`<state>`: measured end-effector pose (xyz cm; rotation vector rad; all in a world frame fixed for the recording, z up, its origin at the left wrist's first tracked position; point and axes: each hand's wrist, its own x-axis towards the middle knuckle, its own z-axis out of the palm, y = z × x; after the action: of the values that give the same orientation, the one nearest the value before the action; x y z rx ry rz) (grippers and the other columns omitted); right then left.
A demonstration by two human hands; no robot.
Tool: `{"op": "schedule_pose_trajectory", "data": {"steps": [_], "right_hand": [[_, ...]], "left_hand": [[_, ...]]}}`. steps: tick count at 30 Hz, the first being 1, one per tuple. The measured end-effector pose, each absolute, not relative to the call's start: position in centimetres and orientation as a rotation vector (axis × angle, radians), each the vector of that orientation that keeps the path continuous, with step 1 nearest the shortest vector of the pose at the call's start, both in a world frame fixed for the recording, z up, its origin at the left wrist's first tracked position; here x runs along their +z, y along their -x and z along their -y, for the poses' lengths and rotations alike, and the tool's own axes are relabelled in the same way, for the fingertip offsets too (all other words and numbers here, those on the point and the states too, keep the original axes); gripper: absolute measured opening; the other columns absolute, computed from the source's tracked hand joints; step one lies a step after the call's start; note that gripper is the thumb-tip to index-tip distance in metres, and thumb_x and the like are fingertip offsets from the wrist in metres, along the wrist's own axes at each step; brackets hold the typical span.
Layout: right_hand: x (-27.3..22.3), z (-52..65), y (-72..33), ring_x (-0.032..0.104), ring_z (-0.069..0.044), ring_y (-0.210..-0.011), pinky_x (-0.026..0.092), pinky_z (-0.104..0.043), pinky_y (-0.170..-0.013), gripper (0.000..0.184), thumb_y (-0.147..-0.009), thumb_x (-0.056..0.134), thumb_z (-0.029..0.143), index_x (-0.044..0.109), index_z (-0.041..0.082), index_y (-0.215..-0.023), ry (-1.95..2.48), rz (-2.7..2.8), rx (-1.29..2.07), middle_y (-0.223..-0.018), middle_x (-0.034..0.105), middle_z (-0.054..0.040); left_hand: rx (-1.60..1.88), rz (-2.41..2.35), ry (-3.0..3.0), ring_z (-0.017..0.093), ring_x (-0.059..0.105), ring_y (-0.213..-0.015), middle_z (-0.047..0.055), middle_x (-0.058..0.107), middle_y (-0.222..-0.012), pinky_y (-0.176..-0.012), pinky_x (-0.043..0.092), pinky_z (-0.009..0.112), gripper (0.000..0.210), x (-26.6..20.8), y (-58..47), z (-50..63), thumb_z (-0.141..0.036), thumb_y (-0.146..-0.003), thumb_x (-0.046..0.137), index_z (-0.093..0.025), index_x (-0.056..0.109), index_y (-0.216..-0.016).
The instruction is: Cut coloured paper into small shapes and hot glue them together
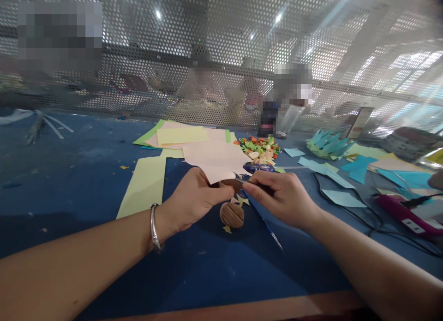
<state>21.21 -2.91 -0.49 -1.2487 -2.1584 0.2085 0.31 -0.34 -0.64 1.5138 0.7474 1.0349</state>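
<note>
My left hand [194, 199], with a silver bangle at its wrist, pinches the near edge of a pale pink sheet of paper [216, 162]. My right hand [282, 196] is closed around a dark, thin-bladed tool [238, 180] that looks like scissors; its blade meets the paper's near edge, and the fingers hide most of the handle. Below the hands lies a round, brown, ribbed piece [232, 215], with small pale yellow scraps [243, 200] around it. A slim blue paintbrush [265, 219] lies slanted under my right hand.
Beyond the paper are stacked coloured sheets [180, 134] and a pile of multicoloured paper clippings [261, 148]. At right sit a light-blue spiky paper piece [327, 145], blue paper pieces and a magenta power strip [403, 215] with black cables. A perforated metal screen [221, 49] stands behind.
</note>
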Motion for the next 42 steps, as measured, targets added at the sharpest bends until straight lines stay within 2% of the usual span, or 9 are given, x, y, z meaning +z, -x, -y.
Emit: {"op": "schedule_pose_trajectory", "data": {"steps": [6, 10, 14, 19, 25, 29, 33, 38, 42], "right_hand": [[-0.4, 2.8, -21.2, 0.037, -0.010, -0.055, 0.030, -0.024, -0.053, 0.041, -0.101, 0.049, 0.044, 0.051, 0.019, -0.068, 1.247, 2.126, 0.295, -0.060, 0.042, 0.0041], [-0.4, 2.7, -21.3, 0.038, -0.011, -0.057, 0.031, -0.025, -0.054, 0.039, -0.100, 0.051, 0.045, 0.054, 0.019, -0.071, 1.264, 2.102, 0.307, -0.062, 0.044, 0.0035], [-0.3, 2.7, -21.3, 0.039, -0.011, -0.059, 0.031, -0.025, -0.055, 0.039, -0.099, 0.051, 0.049, 0.057, 0.018, -0.076, 1.261, 2.040, 0.343, -0.064, 0.045, 0.0034], [-0.2, 2.9, -21.1, 0.039, -0.011, -0.059, 0.030, -0.025, -0.053, 0.037, -0.096, 0.058, 0.051, 0.057, 0.018, -0.078, 1.212, 1.975, 0.502, -0.066, 0.044, 0.0037], [-0.4, 3.2, -20.7, 0.043, -0.011, -0.059, 0.034, -0.024, -0.053, 0.027, -0.092, 0.066, 0.044, 0.062, 0.018, -0.084, 1.192, 1.950, 0.618, -0.069, 0.053, 0.0020], [-0.4, 3.3, -20.4, 0.043, -0.010, -0.059, 0.033, -0.023, -0.052, 0.023, -0.093, 0.064, 0.037, 0.062, 0.017, -0.082, 1.130, 1.944, 0.632, -0.069, 0.052, 0.0022], [-0.3, 3.4, -20.1, 0.042, -0.009, -0.058, 0.032, -0.022, -0.051, 0.018, -0.094, 0.063, 0.031, 0.062, 0.018, -0.082, 1.056, 1.918, 0.636, -0.068, 0.051, 0.0034], [-0.3, 3.4, -20.1, 0.042, -0.009, -0.059, 0.032, -0.022, -0.052, 0.018, -0.094, 0.063, 0.032, 0.062, 0.018, -0.084, 1.052, 1.900, 0.665, -0.070, 0.052, 0.0034], [-0.3, 3.2, -20.3, 0.042, -0.010, -0.061, 0.033, -0.022, -0.054, 0.026, -0.094, 0.065, 0.041, 0.061, 0.018, -0.084, 1.084, 1.894, 0.659, -0.069, 0.049, 0.0036]], "left_hand": [[0.944, -0.769, -1.532, 0.019, 0.068, -0.079, 0.002, 0.076, -0.084, -0.078, 0.054, 0.032, 0.011, -0.9, 0.0, 0.4, -0.017, -0.075, 0.070, -0.020, 0.077, -0.083], [0.962, -0.758, -1.517, 0.018, 0.067, -0.079, 0.002, 0.075, -0.083, -0.080, 0.053, 0.032, 0.009, -1.0, 0.1, 0.4, -0.016, -0.075, 0.071, -0.020, 0.076, -0.081], [0.885, -0.706, -1.521, 0.014, 0.063, -0.074, 0.000, 0.070, -0.080, -0.072, 0.049, 0.027, 0.008, -0.8, 0.3, 0.5, -0.022, -0.082, 0.071, -0.020, 0.076, -0.087], [0.944, -0.633, -1.486, 0.011, 0.058, -0.076, -0.002, 0.062, -0.082, -0.071, 0.046, 0.022, 0.007, -0.5, 0.2, 0.4, -0.017, -0.080, 0.073, -0.018, 0.068, -0.085], [0.874, -0.662, -1.464, 0.008, 0.047, -0.062, -0.006, 0.051, -0.069, -0.059, 0.037, 0.021, 0.016, -0.5, 0.0, 0.3, -0.017, -0.078, 0.076, -0.018, 0.060, -0.080], [0.889, -0.633, -1.423, 0.010, 0.053, -0.069, -0.003, 0.060, -0.073, -0.069, 0.043, 0.024, 0.011, -0.7, 0.0, 0.2, -0.017, -0.079, 0.075, -0.016, 0.064, -0.077], [0.959, -0.548, -1.336, 0.013, 0.059, -0.080, 0.000, 0.066, -0.082, -0.080, 0.046, 0.026, 0.014, -0.9, -0.3, 0.1, -0.026, -0.081, 0.077, -0.015, 0.070, -0.076], [0.967, -0.559, -1.400, 0.012, 0.058, -0.079, 0.000, 0.067, -0.085, -0.072, 0.048, 0.023, 0.014, -0.9, -0.3, 0.1, -0.030, -0.082, 0.078, -0.018, 0.073, -0.080], [0.955, -0.632, -1.482, 0.015, 0.063, -0.082, 0.002, 0.071, -0.089, -0.067, 0.051, 0.023, 0.011, -0.7, 0.0, 0.0, -0.031, -0.085, 0.074, -0.020, 0.075, -0.086]]}}
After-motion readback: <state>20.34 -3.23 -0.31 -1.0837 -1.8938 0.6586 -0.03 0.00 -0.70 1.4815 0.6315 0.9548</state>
